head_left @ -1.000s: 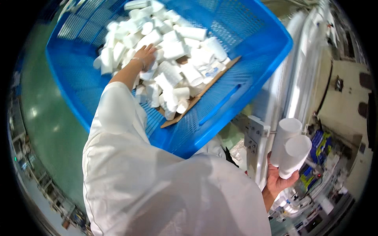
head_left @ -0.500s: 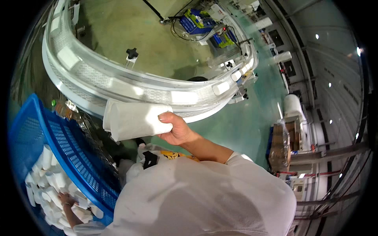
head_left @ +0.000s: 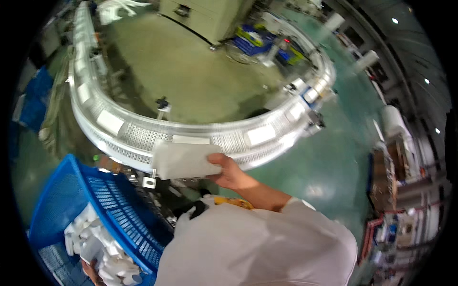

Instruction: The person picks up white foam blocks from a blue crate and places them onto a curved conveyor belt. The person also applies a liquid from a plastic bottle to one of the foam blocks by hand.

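Green floor [head_left: 341, 157] and a curved conveyor [head_left: 145, 136] bearing spaced white pieces [head_left: 261, 136] are filling the background. My right hand [head_left: 230, 172] is gripping a white cylinder [head_left: 183, 161] by its right end, thumb against it, holding it by the conveyor's near edge (touching or not, can't tell). My left hand [head_left: 90, 271] is sitting in the blue basket [head_left: 121, 220] among heaped white containers [head_left: 120, 262], partly hidden, so I'm not managing to tell its grip.
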A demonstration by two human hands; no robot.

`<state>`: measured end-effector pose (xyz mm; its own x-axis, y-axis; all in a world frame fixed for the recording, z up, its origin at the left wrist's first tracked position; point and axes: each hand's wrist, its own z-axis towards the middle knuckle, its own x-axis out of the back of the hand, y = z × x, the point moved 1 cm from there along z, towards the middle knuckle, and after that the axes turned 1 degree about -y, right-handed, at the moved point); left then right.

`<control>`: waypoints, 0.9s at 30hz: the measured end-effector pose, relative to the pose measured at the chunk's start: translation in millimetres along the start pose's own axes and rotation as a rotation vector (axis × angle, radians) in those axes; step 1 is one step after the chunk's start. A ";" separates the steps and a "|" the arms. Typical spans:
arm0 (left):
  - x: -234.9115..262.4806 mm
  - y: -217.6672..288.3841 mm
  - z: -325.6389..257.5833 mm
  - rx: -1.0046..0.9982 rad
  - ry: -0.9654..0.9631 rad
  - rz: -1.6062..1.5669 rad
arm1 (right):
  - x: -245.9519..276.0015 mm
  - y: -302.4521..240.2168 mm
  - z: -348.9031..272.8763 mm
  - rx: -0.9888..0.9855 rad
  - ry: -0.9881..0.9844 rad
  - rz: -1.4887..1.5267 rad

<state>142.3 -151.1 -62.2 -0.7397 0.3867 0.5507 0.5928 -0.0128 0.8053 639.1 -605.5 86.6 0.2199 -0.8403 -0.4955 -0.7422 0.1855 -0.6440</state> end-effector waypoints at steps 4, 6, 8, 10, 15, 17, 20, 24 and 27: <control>18.0 156.2 -71.1 -0.119 0.234 -0.458 | 22.9 -5.2 22.8 0.090 -0.293 0.073; 32.8 167.7 -69.5 -0.287 0.265 -0.762 | 26.3 -10.4 28.3 0.159 -0.318 -0.011; 20.7 198.3 -76.0 -0.426 0.108 -0.978 | 25.1 -23.8 16.8 0.188 -0.313 0.039; -4.0 228.4 -86.0 -0.488 -0.004 -1.088 | 36.0 -30.8 12.3 0.217 -0.258 -0.017; -119.0 314.8 -136.9 -0.288 0.052 -1.506 | 73.8 -47.1 13.2 0.273 -0.214 -0.033; -135.4 301.0 -135.2 -0.286 0.025 -1.573 | 93.1 -48.2 18.2 0.268 -0.191 -0.033; -152.6 270.5 -131.4 -0.247 0.117 -1.678 | 103.6 -53.9 14.4 0.322 -0.232 -0.007; -157.1 235.6 -135.5 -0.094 0.198 -1.722 | 115.9 -59.9 13.4 0.356 -0.300 -0.006; -157.6 233.8 -131.6 -0.108 0.214 -1.722 | 125.2 -59.9 18.6 0.324 -0.316 -0.012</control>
<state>355.6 -336.4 68.2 -0.4793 -0.0962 -0.8723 -0.8694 0.1881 0.4570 722.9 -712.4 52.2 0.4472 -0.6562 -0.6078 -0.5132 0.3683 -0.7752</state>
